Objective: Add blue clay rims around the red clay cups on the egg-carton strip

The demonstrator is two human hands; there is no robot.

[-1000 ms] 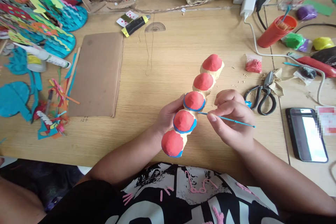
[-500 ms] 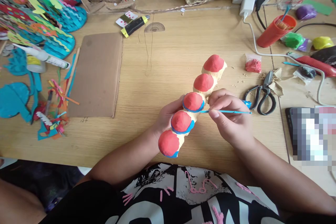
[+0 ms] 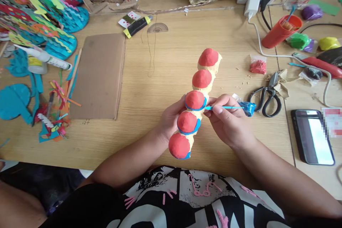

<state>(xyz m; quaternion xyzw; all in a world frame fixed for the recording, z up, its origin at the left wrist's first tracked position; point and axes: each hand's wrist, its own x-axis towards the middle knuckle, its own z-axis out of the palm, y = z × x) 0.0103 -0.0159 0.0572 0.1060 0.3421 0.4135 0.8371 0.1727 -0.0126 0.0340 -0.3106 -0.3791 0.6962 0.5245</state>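
We look down at a wooden table (image 3: pixel 144 92), where a strip of five bumpy, cream-coloured cups (image 3: pixel 194 100) is held up in front of the person's body, slanting from lower left to upper right. The left hand (image 3: pixel 169 119) grips it from the left side near the middle, its fingers partly hidden behind. The right hand (image 3: pixel 229 119) pinches a thin blue tool (image 3: pixel 233 107) between thumb and finger, its tip at the right edge of the middle cup; we cannot tell whether it presses in. All five cups wear red caps, so we judge that layer finished. Blue edging runs beneath the middle cap and the next one nearer the body, while the nearest shows only a lower strip. We see no blue on the far two, so the edging seems roughly half done, with those likely left. A blue packet (image 3: pixel 249 109) lies just beyond the right hand, beside black-handled scissors (image 3: pixel 268 97)
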